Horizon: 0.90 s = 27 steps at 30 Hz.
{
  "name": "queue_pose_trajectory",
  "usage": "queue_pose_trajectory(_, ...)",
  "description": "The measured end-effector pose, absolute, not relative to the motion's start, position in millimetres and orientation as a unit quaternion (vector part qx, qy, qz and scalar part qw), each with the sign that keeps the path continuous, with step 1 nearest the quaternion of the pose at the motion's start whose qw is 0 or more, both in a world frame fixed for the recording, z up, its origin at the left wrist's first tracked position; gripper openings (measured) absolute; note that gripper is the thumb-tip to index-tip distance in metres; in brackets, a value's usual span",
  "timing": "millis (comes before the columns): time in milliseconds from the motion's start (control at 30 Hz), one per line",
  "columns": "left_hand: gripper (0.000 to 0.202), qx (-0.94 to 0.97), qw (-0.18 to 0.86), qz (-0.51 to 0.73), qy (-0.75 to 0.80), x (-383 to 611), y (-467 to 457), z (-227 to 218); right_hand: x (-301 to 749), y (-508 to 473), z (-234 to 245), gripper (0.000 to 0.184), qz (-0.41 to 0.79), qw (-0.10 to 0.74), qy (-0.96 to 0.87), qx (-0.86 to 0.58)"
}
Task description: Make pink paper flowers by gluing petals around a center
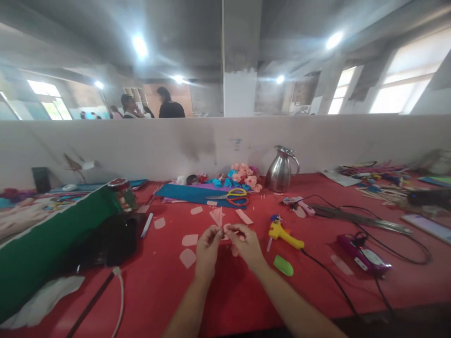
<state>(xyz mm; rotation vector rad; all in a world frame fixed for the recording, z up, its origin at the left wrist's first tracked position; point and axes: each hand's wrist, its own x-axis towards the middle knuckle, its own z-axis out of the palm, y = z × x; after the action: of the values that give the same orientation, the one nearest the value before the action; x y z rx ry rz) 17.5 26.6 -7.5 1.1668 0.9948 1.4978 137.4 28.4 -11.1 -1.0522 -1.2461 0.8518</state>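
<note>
Over the middle of the red table, my left hand (207, 251) and my right hand (248, 246) come close together, thumbs and fingers pinched. Between their fingertips is a small pink paper petal (226, 228); its exact shape is partly hidden by the fingers. Several cut pink petals (188, 257) lie flat to the left of my left hand. A pleated pink piece (217, 216) lies just beyond the fingertips, and a pink strip (244, 217) is beside it. To the right of my right hand rests a yellow glue gun (286, 235), with a green piece (283, 265) nearer to me.
Scissors (237, 197) lie on a blue sheet (190, 194) at the back. Behind them are pink and blue paper flowers (245, 176) and a steel jug (279, 171). Cords run from a purple power box (364, 256) on the right. A green partition (66, 234) borders the left.
</note>
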Motion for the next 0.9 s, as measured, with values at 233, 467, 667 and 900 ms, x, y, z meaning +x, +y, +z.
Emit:
queue_pose_trajectory(233, 0.019, 0.545, 0.425, 0.560, 0.457, 17.6, 24.5, -14.3, 127.7, 25.0, -17.5, 0.031, 0.460, 0.619, -0.450, -0.451)
queue_pose_trajectory(467, 0.018, 0.501, 0.441, 0.605, 0.434, 13.4, 29.1, -21.2, 137.2, 24.1, -9.8, 0.025, 0.545, 0.626, -0.397, -0.393)
queue_pose_trajectory(667, 0.021, 0.326, 0.640, 0.599, 0.355, 7.5, 36.1, -13.8, 137.3, 20.5, -12.0, 0.020, 0.676, 0.547, -0.386, -0.308)
queue_pose_trajectory(900, 0.013, 0.323, 0.712, 0.553, 0.289, 7.7, 31.1, -12.7, 133.5, 21.1, -16.5, 0.019, 0.672, 0.549, -0.392, -0.307)
